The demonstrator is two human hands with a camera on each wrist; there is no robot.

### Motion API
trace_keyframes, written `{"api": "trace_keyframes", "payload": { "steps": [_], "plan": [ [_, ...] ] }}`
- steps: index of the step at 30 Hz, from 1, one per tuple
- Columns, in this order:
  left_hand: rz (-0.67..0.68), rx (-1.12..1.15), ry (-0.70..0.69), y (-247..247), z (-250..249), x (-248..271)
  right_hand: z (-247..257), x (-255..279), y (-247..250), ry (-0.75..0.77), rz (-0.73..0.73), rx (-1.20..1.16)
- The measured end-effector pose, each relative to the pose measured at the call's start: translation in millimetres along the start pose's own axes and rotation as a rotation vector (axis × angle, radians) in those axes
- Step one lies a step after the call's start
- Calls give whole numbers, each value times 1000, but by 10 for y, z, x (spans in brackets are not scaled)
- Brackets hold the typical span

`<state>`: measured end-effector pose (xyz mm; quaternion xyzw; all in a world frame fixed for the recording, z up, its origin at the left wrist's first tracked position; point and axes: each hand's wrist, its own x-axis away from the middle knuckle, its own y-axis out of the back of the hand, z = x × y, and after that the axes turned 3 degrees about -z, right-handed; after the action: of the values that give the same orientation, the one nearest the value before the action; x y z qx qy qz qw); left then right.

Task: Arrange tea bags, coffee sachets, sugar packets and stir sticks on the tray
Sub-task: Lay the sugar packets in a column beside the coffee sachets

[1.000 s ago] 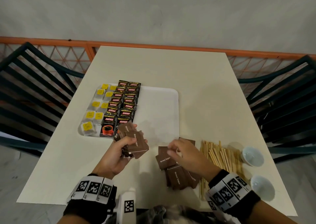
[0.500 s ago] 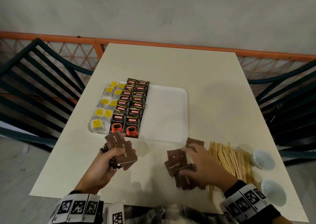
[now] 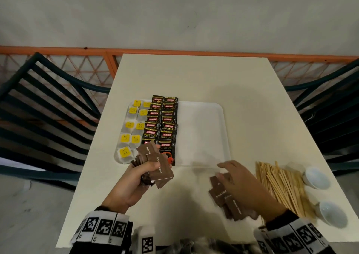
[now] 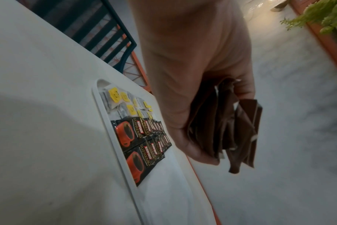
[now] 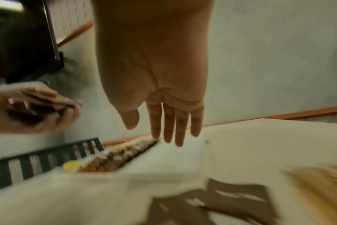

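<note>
A white tray (image 3: 204,133) lies on the table with yellow-tagged tea bags (image 3: 132,126) in its left columns and black coffee sachets (image 3: 162,125) beside them. My left hand (image 3: 144,169) grips a fanned stack of brown sugar packets (image 3: 157,166) over the tray's near left corner; the same stack of brown sugar packets (image 4: 231,126) shows in the left wrist view. My right hand (image 3: 231,173) hovers with straight fingers, holding nothing, above loose brown sugar packets (image 3: 227,197) on the table. Its fingers (image 5: 169,126) point toward the tray (image 5: 173,159). Wooden stir sticks (image 3: 279,185) lie to the right.
Two small white bowls (image 3: 315,177) (image 3: 333,215) stand at the table's right edge past the stir sticks. Dark slatted chairs (image 3: 48,108) flank the table on both sides. An orange rail (image 3: 174,52) runs behind the far edge. The tray's right half is bare.
My right hand has let go of the loose sugar packets and lifted with fingers spread toward the tray's near edge. The left hand has moved its stack slightly up toward the tray.
</note>
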<state>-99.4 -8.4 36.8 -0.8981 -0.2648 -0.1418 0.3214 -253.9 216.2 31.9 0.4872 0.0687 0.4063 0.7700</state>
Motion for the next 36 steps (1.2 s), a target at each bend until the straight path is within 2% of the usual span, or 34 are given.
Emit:
{"api": "trace_keyframes", "payload": {
  "steps": [2,5,11,21,26,36],
  "plan": [
    [7,-8,7,22,-67,-56,434,-62,16,52,-24,-193],
    [28,-18,3,52,-153,-103,942,-186,-59,70,27,-398],
    [72,-14,41,167,-236,-144,1293,-390,-328,41,27,-621],
    [127,94,83,133,-167,-231,1148,-496,-283,-68,2,-935],
    [43,134,48,64,-108,-342,970,-691,-114,-106,-34,-1169],
    [-173,47,-24,223,-280,-715,466,-1624,91,-255,-83,-1190]
  ]
}}
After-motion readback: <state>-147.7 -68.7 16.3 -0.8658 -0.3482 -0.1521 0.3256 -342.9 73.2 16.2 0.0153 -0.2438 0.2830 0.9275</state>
